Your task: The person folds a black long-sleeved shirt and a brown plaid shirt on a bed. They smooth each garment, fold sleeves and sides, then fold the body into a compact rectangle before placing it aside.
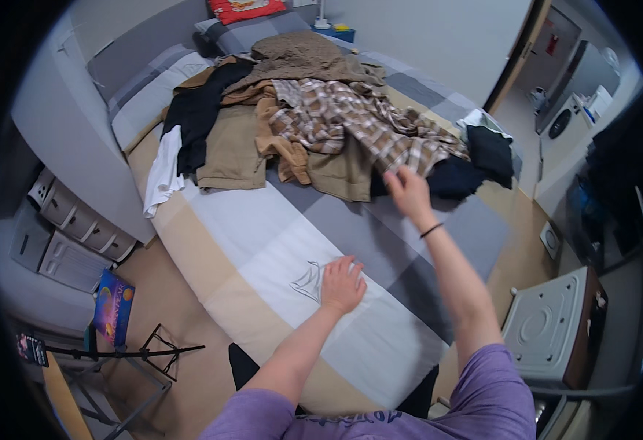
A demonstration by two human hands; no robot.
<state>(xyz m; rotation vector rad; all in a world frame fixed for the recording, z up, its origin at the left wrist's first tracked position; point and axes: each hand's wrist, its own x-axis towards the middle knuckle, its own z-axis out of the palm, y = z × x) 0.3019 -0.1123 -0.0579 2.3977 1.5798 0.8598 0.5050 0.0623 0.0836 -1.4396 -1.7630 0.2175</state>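
Observation:
My left hand (343, 284) lies with its fingers spread on the pale part of the checked bedspread (248, 242), beside a line drawing printed on it. Farther off, my right hand (411, 196), a dark band at its wrist, is closed at the near edge of a brown and white plaid shirt (329, 110). Its fingertips are partly hidden against the cloth. Around the shirt lie khaki trousers (232, 150), a tan garment (286, 158), dark navy clothing (455, 178) and a brown quilted piece (296, 55), all heaped across the bed.
Black clothing (203, 110) and a white garment (166, 172) hang toward the bed's left edge. A folded black item (490, 155) lies at the right edge. On the floor stand a white-topped cabinet (545, 326) at right and a folding stand (167, 348) at left, near a purple box (114, 308).

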